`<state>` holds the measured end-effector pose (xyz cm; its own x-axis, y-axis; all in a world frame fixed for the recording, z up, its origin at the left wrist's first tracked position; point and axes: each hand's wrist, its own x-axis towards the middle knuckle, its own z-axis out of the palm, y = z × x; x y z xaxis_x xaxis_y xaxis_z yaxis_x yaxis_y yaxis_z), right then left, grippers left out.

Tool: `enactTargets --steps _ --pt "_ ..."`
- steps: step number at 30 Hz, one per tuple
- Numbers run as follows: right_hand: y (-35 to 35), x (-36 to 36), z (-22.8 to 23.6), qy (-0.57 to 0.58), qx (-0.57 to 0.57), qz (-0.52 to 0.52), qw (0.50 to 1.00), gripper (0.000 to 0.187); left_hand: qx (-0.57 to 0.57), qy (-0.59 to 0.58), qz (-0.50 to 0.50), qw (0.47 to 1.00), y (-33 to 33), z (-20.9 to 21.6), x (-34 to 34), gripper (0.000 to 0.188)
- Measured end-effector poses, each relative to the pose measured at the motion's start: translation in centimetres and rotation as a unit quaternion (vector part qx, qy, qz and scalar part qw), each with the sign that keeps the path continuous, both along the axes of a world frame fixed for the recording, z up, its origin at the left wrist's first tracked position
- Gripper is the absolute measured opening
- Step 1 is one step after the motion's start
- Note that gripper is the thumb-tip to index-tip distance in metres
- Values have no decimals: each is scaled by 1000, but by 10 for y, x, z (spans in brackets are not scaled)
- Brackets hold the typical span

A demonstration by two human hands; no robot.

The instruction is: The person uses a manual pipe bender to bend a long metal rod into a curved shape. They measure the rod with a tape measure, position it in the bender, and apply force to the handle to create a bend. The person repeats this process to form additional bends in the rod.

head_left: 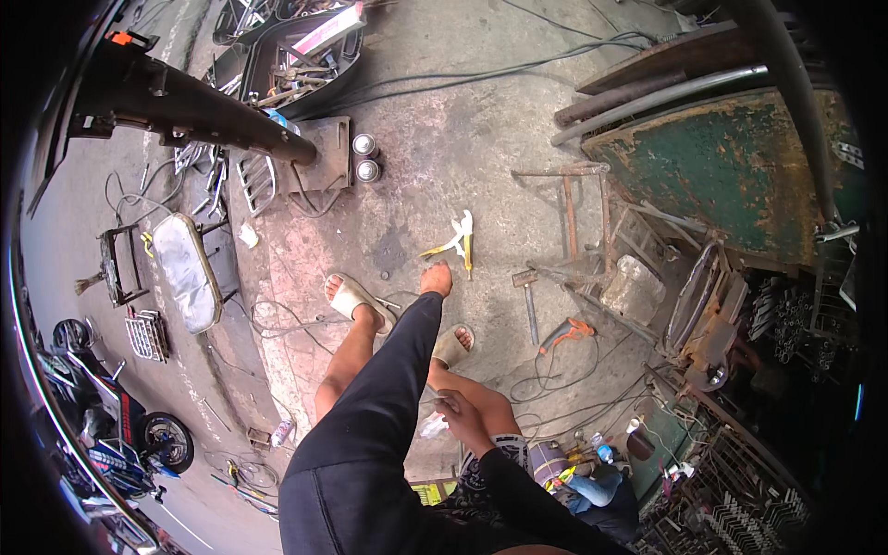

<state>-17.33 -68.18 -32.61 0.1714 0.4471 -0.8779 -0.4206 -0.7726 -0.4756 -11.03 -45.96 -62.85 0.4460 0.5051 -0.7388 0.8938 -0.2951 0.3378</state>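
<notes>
My left arm in a black sleeve stretches forward over the concrete floor. My left hand (435, 279) hangs with the fingers drawn together and nothing visible in it. It is above the floor near a yellow and white tool (459, 239). My right hand (462, 416), also black-sleeved, sits by my bare right thigh and pinches a small white scrap (433, 427). My feet in pale sandals (350, 298) stand on the floor below.
A hammer (529, 298) and an orange power tool (566, 333) with its cable lie to the right. Two cans (366, 157) stand by a dark pole's base plate (324, 153). A rusty green metal table (731, 166) is at right, a motorcycle (111, 435) at left.
</notes>
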Motion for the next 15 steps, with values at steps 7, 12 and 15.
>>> enactTargets --steps 7,12,15 --pt "-15 26 30 3 57 -14 998 31 -7 74 95 993 -2 -5 -29 60" --pt "-26 27 6 -159 194 47 967 31 148 51 74 985 -38 -119 32 107" --pt "-30 29 2 -173 115 80 975 29 214 64 -2 975 -60 -161 55 53"
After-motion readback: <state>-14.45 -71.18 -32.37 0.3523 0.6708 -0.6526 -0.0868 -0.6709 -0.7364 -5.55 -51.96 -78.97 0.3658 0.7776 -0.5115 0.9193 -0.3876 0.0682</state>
